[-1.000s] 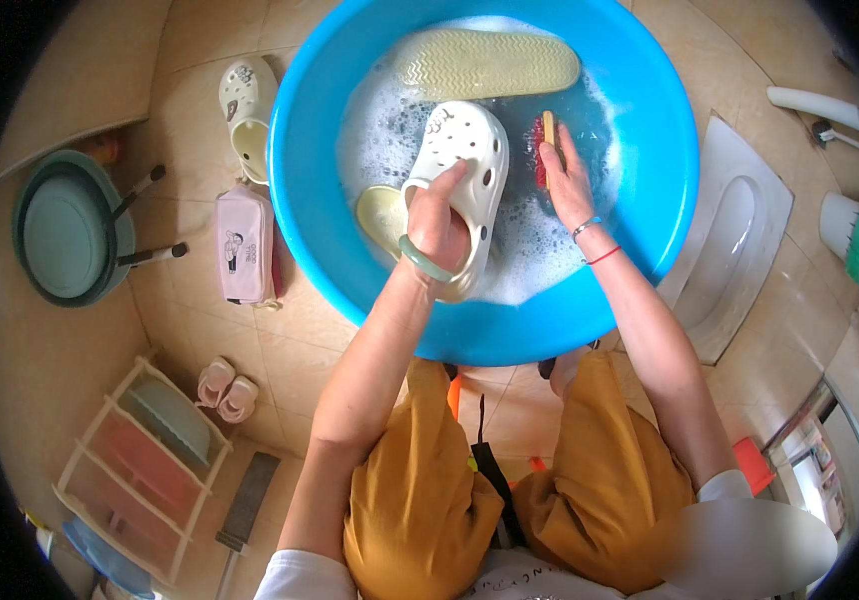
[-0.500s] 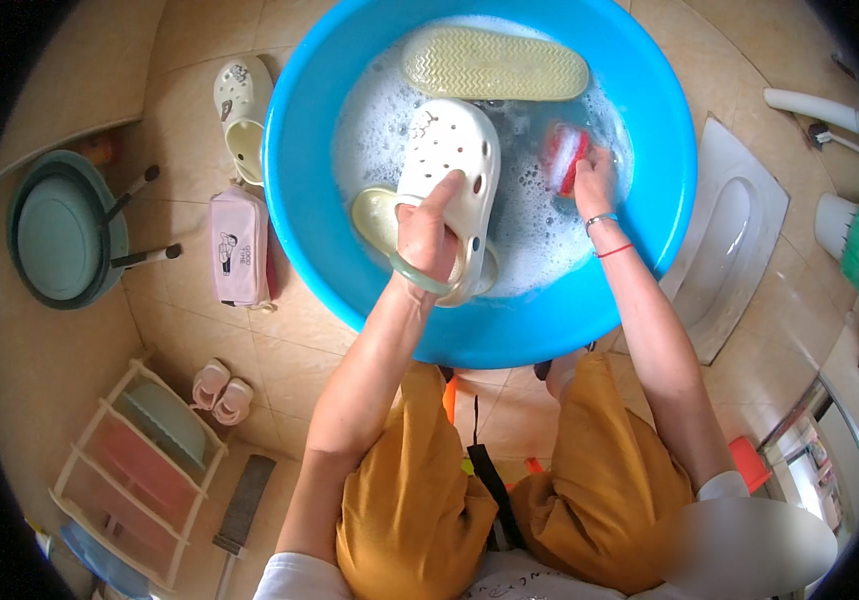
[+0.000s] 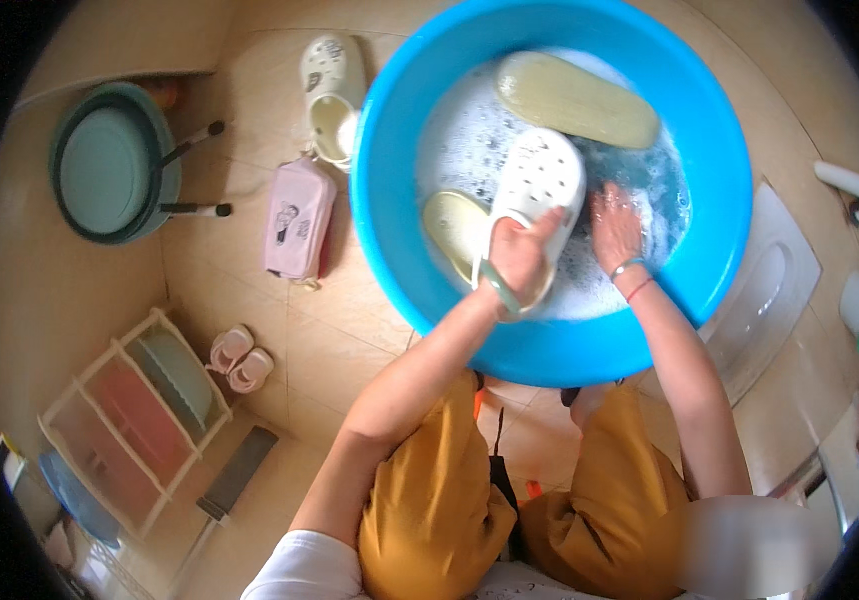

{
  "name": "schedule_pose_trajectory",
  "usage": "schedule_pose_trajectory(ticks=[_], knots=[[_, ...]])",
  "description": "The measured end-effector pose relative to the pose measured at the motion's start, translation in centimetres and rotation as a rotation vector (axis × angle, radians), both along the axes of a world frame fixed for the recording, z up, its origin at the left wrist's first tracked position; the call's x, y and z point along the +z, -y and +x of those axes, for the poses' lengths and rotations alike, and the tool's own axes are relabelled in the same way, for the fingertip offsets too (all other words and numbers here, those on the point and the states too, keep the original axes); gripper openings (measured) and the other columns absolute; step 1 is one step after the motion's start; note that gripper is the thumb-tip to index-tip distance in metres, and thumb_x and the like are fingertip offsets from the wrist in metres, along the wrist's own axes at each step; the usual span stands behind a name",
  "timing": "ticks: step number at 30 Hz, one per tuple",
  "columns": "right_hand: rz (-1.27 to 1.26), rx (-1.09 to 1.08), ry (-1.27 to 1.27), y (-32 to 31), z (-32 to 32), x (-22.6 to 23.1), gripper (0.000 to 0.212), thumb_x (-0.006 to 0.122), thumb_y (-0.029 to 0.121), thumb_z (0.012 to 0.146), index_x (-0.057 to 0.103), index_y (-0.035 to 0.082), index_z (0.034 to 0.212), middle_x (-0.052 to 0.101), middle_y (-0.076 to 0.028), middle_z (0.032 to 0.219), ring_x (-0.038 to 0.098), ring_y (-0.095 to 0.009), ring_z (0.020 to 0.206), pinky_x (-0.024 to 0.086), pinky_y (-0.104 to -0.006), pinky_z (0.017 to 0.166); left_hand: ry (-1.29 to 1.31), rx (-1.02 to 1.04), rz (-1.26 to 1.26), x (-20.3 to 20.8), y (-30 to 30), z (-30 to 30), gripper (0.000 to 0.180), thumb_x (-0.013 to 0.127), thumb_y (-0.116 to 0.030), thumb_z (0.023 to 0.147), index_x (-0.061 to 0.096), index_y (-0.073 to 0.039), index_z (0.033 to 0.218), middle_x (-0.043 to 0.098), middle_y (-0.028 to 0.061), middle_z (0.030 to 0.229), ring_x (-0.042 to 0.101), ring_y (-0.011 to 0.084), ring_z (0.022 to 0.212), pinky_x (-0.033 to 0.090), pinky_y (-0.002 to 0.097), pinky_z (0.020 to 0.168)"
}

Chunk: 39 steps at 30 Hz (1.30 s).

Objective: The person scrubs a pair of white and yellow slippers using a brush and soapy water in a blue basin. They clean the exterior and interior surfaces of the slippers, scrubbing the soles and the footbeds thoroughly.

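The white perforated clog (image 3: 540,195) stands at the middle of the big blue basin (image 3: 390,240), toe pointing to the far side and heel toward the person, part lifted out of the soapy water (image 3: 470,140). The left hand (image 3: 522,258) is clenched around its heel end, fingers wrapped over the back rim and a pale green heel strap (image 3: 498,285) lying across the wrist side of the grip. It looks like moulded foam: light, springy more than stiff, and not fragile, but the suds will make its smooth upper slick, so the heel rim and strap, or a finger hooked into the foot opening, give a surer hold than the rounded toe. The right hand (image 3: 618,225) is just to the right of the clog, fingers down in the foam; they are sunk in the water, and I cannot tell whether they hold anything. Bracelets ring that wrist. To the left of the clog a pale yellow-green shoe (image 3: 455,228) lies partly under water, and at the far side of the basin a ribbed yellow-green slipper sole (image 3: 575,98) floats face down. Outside the basin, to its left on the tiled floor (image 3: 250,310), lie another white clog (image 3: 332,92) and a pink pouch (image 3: 297,225); farther left is a green basin (image 3: 110,165) with two brushes across it, and nearer, a small pink pair of shoes (image 3: 240,358) beside a white rack (image 3: 135,420).
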State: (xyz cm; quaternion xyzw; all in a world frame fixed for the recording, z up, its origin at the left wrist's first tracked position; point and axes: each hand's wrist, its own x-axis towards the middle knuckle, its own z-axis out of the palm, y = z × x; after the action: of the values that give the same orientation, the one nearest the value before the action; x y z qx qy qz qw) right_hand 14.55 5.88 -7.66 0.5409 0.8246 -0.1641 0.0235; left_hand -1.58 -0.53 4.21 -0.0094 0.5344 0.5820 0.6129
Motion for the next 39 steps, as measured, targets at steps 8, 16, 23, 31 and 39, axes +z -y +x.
schedule_pose_trajectory(ticks=[8, 16, 23, 31, 39], knots=[[-0.114, 0.157, 0.128, 2.2, -1.2, 2.4, 0.026, 0.05, 0.011, 0.092, 0.054, 0.004, 0.117, 0.05, -0.019, 0.119, 0.061, -0.039, 0.093, 0.053, -0.0483, 0.079, -0.45, -0.304, 0.047, -0.2, 2.0, -1.5, 0.025, 0.06, -0.021, 0.097, 0.066, -0.004, 0.114, 0.065, 0.0066, 0.092, 0.06, 0.0163, 0.084, 0.048, 0.0313, 0.074], [-0.588, 0.325, 0.106, 4.0, -0.4, 2.0, 0.032, 0.045, 0.017, 0.094, 0.058, 0.013, 0.123, 0.062, -0.02, 0.115, 0.064, -0.042, 0.092, 0.052, -0.0514, 0.081, -0.038, -0.116, -0.023, 1.0, 1.3, -2.3, 0.029, 0.067, -0.006, 0.09, 0.064, 0.003, 0.117, 0.069, 0.0099, 0.108, 0.065, 0.0174, 0.096, 0.052, 0.0308, 0.081], [-0.528, 0.107, -0.008, 4.0, -4.0, 4.7, 0.041, 0.053, 0.008, 0.088, 0.05, 0.01, 0.129, 0.049, -0.019, 0.136, 0.056, -0.04, 0.112, 0.053, -0.0485, 0.086, -0.078, -0.154, -0.07, 1.4, 0.9, -2.8, 0.036, 0.068, -0.005, 0.09, 0.059, 0.002, 0.124, 0.067, 0.0105, 0.115, 0.065, 0.0183, 0.099, 0.053, 0.0319, 0.085], [-0.508, 0.291, -0.106, 3.0, -3.9, 1.9, 0.027, 0.05, 0.013, 0.092, 0.059, 0.005, 0.116, 0.062, -0.018, 0.122, 0.062, -0.036, 0.105, 0.054, -0.0446, 0.087, -0.129, -0.162, -0.034, 2.3, 1.3, -2.4, 0.038, 0.067, -0.005, 0.09, 0.057, 0.001, 0.126, 0.066, 0.0093, 0.118, 0.064, 0.0184, 0.104, 0.052, 0.0317, 0.088], [-0.348, 0.405, -0.199, 2.7, -5.2, 0.0, 0.018, 0.054, 0.012, 0.088, 0.067, 0.007, 0.1, 0.069, -0.015, 0.105, 0.066, -0.034, 0.097, 0.053, -0.045, 0.082, -0.009, -0.053, -0.023, 2.0, 1.0, -3.2, 0.043, 0.066, -0.005, 0.09, 0.052, 0.001, 0.131, 0.063, 0.0114, 0.123, 0.063, 0.021, 0.108, 0.05, 0.034, 0.094]])
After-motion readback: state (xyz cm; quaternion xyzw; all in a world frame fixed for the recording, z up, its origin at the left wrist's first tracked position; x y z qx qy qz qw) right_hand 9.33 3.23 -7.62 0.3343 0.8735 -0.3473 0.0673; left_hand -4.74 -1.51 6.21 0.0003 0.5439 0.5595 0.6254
